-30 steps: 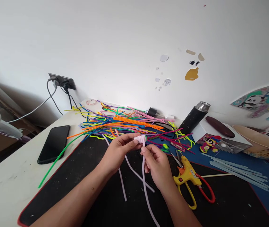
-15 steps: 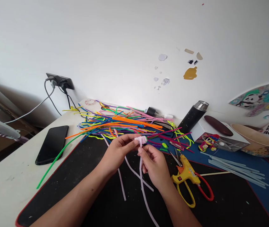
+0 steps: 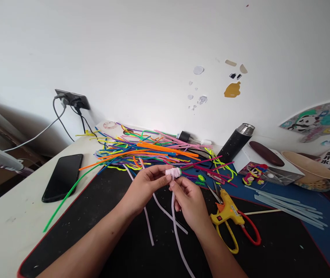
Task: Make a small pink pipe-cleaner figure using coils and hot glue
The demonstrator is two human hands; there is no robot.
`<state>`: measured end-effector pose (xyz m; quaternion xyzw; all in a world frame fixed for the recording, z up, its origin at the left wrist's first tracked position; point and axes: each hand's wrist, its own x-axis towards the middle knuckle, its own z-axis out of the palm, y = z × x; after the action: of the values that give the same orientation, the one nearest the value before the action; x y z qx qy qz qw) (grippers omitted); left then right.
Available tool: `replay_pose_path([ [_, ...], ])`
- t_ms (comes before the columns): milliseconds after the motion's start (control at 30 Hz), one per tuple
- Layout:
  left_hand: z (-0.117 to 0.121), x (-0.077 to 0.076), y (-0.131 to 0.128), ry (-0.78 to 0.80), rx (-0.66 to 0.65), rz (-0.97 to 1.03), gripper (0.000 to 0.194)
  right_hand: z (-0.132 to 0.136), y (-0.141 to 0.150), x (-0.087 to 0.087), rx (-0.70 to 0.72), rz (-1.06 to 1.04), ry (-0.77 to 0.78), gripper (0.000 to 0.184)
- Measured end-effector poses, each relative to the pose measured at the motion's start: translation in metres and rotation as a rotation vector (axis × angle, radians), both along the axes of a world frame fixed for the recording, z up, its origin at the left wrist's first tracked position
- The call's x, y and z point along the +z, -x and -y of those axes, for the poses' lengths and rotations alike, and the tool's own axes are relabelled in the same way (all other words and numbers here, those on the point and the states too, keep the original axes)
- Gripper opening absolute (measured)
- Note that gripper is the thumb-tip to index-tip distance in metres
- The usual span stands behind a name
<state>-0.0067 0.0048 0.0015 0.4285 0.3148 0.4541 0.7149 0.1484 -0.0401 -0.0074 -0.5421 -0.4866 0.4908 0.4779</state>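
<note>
Between thumb and fingers, my left hand pinches a small coil wound from pale lilac pipe cleaner, with a bit of green at its right end. My right hand is closed on the loose pipe cleaner just below the coil; its tail hangs down toward the bottom edge. Two more pale lilac lengths lie on the black mat, one of them a pipe cleaner under my left wrist. Part of my left fingers is hidden behind the coil.
Colourful pipe cleaners are heaped behind my hands. A yellow glue gun lies over scissors on the right, near glue sticks. A phone is at left; a black flask and white box stand at back right.
The lilac strand's upper end, which stood across the front of the coil, now lies closer against it. Both hands stay nearly in place; the whole view shifts slightly.
</note>
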Motion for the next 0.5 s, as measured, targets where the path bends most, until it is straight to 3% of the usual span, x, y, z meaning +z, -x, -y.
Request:
replay_pose_path([
  [500, -0.0011, -0.0006, -0.0005, 0.033, 0.076, -0.028, 0.036, 0.0038, 0.0067, 0.0020, 0.046, 0.069, 0.006, 0.047],
])
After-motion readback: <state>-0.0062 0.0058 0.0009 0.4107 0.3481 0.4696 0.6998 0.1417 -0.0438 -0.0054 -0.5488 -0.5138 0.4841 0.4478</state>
